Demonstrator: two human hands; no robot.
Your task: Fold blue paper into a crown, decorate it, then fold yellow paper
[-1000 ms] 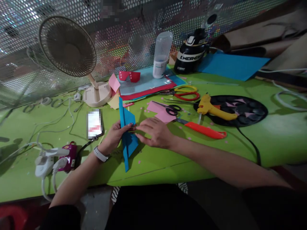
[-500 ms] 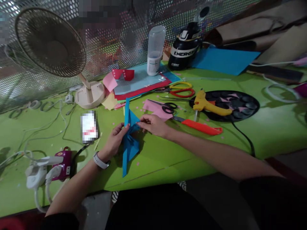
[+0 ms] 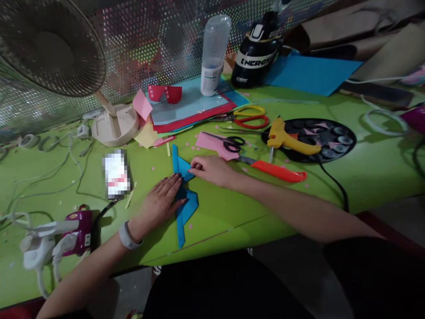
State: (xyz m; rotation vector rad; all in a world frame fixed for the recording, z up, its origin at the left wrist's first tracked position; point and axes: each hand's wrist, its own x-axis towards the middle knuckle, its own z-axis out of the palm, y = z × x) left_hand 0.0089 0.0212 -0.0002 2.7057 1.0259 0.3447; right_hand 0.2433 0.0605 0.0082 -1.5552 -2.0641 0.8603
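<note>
Blue folded paper (image 3: 189,206) is lying on the green tabletop (image 3: 219,226), a bit left of and below center frame, long strip edge running roughly up and down. Your left hand (image 3: 162,198) is laid flat over its middle, palm down, fingers stretched out, not gripping. Your right hand (image 3: 209,170) has its fingers curled, tips right at the edge of the upper flap; can't tell if you're actually pinching it.

Just up and right of that hand you've got black-handled scissors (image 3: 224,139) on pink paper (image 3: 210,142), plus an orange-handled tool (image 3: 279,171). Your yellow glue gun (image 3: 282,138) sits by the black oval tray (image 3: 327,153), right of center, pink scraps on the tray. Left of your left hand there's a smartphone (image 3: 117,175), and the fan (image 3: 55,51) fills the upper left.
</note>
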